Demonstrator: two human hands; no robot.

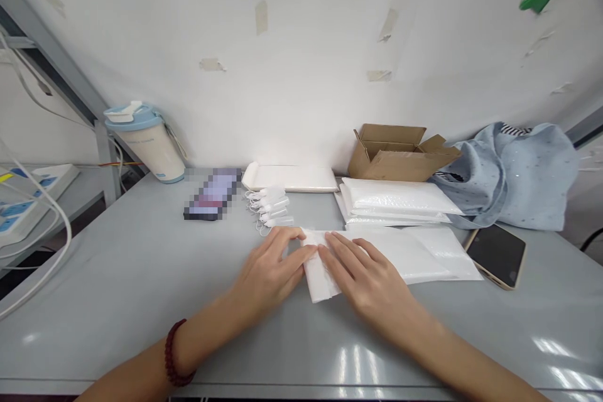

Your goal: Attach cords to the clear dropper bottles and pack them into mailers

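Note:
A white padded mailer (419,254) lies flat on the table, its left end folded over into a flap (321,279). My left hand (273,265) pinches the left edge of this end between thumb and curled fingers. Across the fold, my right hand (370,273) lies with its fingers stretched out, pressing on the flap near my left thumb. Just beyond my left hand sit several small white tubes with string loops (271,204). More white padded mailers (400,196) are stacked behind the one I touch.
A flat white stack (292,178) and an opened cardboard box (400,163) stand by the wall. On the left are a tumbler (151,147) and a phone with a blurred screen (214,195). A dark-screened phone (498,254) and a light-blue cloth bag (522,176) lie right.

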